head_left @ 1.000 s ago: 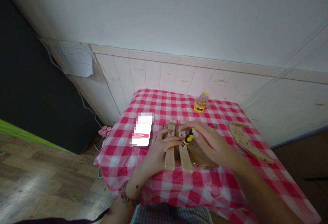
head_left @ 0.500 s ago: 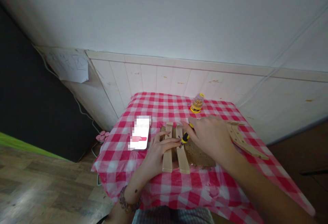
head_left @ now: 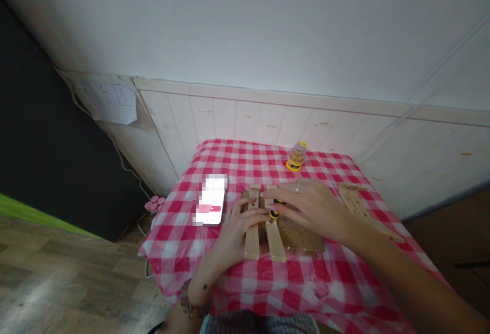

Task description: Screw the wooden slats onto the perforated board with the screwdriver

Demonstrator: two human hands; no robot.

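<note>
Screwdriver point(head_left: 273, 214) in my curled right hand point(head_left: 312, 202), over right wooden slat point(head_left: 277, 247), I judge unfinished; left hand point(head_left: 235, 228) loosely spread on left slat point(head_left: 251, 246), grip unclear; curved wooden piece point(head_left: 350, 201) lies apart

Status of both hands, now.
Left hand: open, laid across the slats.
Right hand: closed, holding the screwdriver.

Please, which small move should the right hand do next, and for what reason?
Probably a small twist of the yellow-and-black screwdriver, direction unclear. The right hand has its fingers around the tool, whose lower end appears set at the right wooden strip, while the left hand lies across the left strip, seemingly bracing the work.
</note>
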